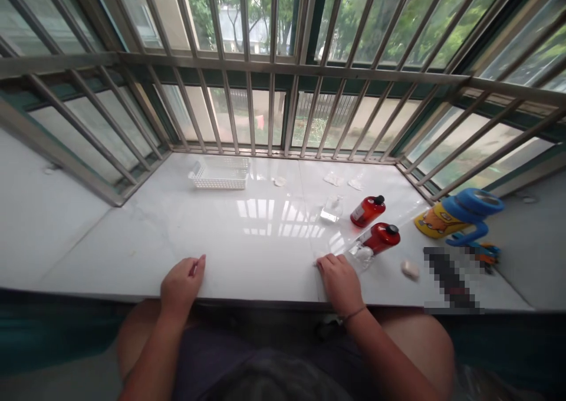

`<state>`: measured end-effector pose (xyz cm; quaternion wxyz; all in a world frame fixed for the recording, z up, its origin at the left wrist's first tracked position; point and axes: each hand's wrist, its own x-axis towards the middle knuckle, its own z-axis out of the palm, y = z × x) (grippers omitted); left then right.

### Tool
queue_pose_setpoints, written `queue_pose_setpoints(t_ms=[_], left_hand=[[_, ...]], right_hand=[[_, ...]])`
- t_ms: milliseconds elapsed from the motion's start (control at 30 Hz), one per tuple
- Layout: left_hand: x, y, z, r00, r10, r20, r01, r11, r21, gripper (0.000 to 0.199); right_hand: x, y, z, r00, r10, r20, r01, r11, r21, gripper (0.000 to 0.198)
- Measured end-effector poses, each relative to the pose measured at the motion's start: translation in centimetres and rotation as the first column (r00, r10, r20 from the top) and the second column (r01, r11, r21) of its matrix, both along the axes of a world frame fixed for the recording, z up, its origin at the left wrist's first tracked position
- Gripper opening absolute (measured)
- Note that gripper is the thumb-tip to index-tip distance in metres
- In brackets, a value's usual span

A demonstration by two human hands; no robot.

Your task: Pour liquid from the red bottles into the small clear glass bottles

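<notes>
My left hand [180, 284] rests near the front edge of the white counter [247, 259], curled into a loose fist, and nothing shows in it. Farther right, my right hand [341, 280] is closed, its fingertips pressed together low over the counter. Whatever those fingers pinch is hidden or too small to name. Crumpled clear plastic [362, 256] lies beside its knuckles. Just beyond stands a red bottle with a black cap [384, 238], and a second red bottle [367, 211] is behind it. A small clear item with a white base [331, 210] sits to their left.
A white perforated basket [220, 174] stands at the back left. White scraps [333, 179] lie near the barred window [287, 68]. To the right are a yellow and blue jug [451, 215], a beige lump [410, 269] and a dark pixelated object [451, 280].
</notes>
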<state>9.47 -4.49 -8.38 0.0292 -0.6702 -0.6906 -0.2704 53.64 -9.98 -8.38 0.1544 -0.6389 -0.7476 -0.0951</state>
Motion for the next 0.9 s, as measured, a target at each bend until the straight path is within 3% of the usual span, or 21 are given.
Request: queue_pose_setpoints(t_ms=[200,300,367,467,567,633,733,833,900], left_hand=[[-0.1,-0.1,-0.4,0.999,0.037,-0.033,-0.037,0.999,0.007,0.047],[-0.1,-0.1,-0.6,0.997,0.05,-0.056,-0.05,0.999,0.0,0.05],[-0.1,-0.1,-0.6,0.997,0.056,-0.058,-0.056,0.998,-0.002,0.05],[-0.1,-0.2,-0.6,0.997,0.056,-0.058,-0.055,0.998,0.019,0.05],[-0.2,-0.2,-0.8,0.996,0.047,-0.071,-0.043,0.998,0.055,0.05],[-0.3,-0.1,-1.0,0.996,0.035,-0.078,-0.026,0.994,0.104,0.05],[-0.5,-0.2,-1.3,0.997,0.004,-0.083,0.013,0.98,0.199,0.049],[-0.6,-0.4,-1.4,0.995,-0.024,-0.092,0.047,0.964,0.262,0.048],[-0.6,-0.4,-1.4,0.995,-0.033,-0.096,0.06,0.955,0.291,0.048]], right_hand=[[0.7,6.3,-0.2,0.993,-0.117,-0.011,0.117,0.992,0.043,0.024],[-0.7,8.0,0.0,0.992,-0.123,-0.027,0.124,0.991,0.047,0.027],[-3.0,7.4,0.1,0.998,-0.061,-0.031,0.062,0.998,0.03,0.025],[-8.2,4.0,0.3,0.991,0.131,-0.031,-0.131,0.991,-0.025,0.021],[-12.5,0.2,0.4,0.945,0.324,-0.044,-0.327,0.942,-0.08,0.016],[-13.2,-0.9,0.6,0.93,0.364,-0.05,-0.367,0.917,-0.159,0.012],[-10.5,0.7,1.2,0.973,0.231,-0.017,-0.227,0.934,-0.275,0.011],[-5.3,5.0,2.0,0.999,-0.012,0.034,0.02,0.966,-0.259,0.015],[-2.7,7.9,2.5,0.984,-0.167,0.059,0.177,0.954,-0.24,0.022]])
